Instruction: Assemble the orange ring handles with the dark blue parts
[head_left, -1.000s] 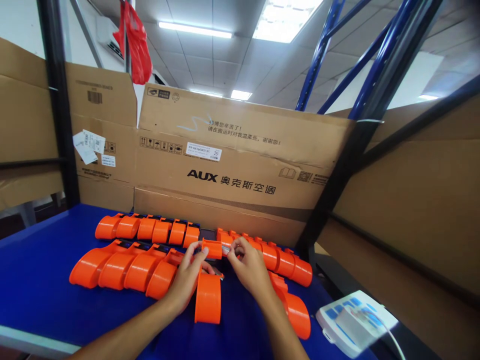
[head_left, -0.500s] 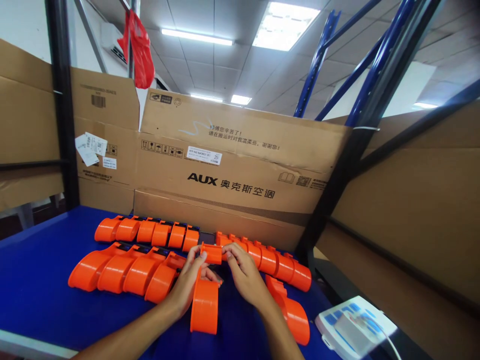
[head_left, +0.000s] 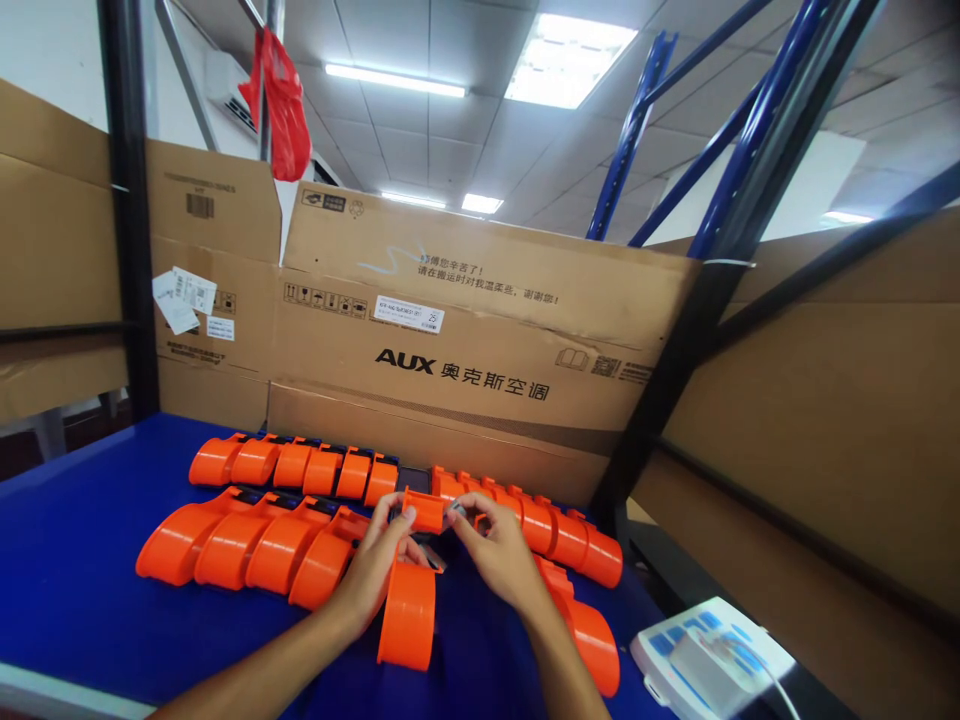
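Observation:
My left hand (head_left: 375, 565) grips an orange plastic tape dispenser (head_left: 409, 612) near its top end, fingers wrapped round it. My right hand (head_left: 499, 550) pinches a small grey metal part (head_left: 456, 513) at the dispenser's orange head (head_left: 426, 508). Both hands hover just above the blue tabletop (head_left: 67, 560), in the middle of the rows of dispensers.
Several orange dispensers (head_left: 247, 540) lie in rows to the left, more (head_left: 555, 535) run to the right and one (head_left: 592, 640) lies near my right forearm. Cardboard boxes (head_left: 465, 340) wall the back and sides. A white device (head_left: 712, 655) with a cable sits at lower right. Black posts (head_left: 127, 220) frame the bench.
The right hand drew back slightly from the dispenser's head, and the small grey part now shows between its fingertips. The view shifted a little.

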